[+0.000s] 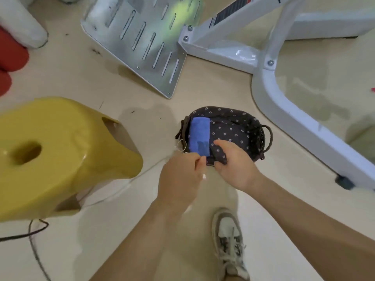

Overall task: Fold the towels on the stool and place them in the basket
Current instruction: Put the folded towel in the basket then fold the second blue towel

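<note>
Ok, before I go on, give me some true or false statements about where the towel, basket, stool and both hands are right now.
1. A folded blue towel lies inside the basket. True.
2. The towel sits at the basket's right end. False: it lies at the left end, and the right part shows only the flowered lining.
3. The right hand grips the basket's near rim. True.
4. Another towel lies on the stool. False: the yellow seat shows no towel, only its centre hole.
5. The left hand is at the towel's near edge. True, though it is too blurred to tell whether it pinches the cloth.
</note>
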